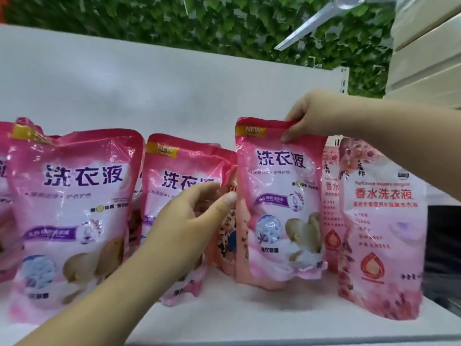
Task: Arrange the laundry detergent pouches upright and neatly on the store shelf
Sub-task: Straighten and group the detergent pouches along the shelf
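Most pouches already stand on the shelf (249,318), but the middle pouch (279,208), pinched at its top by the right hand (303,121), still needs settling, and left of it the left hand (192,221), fingers loosely spread, steadies a leaning pouch (174,196).

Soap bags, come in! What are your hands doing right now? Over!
Right hand pinches top of upright pouch. Left hand on the middle pouch. Slumped pouch wedged between them.
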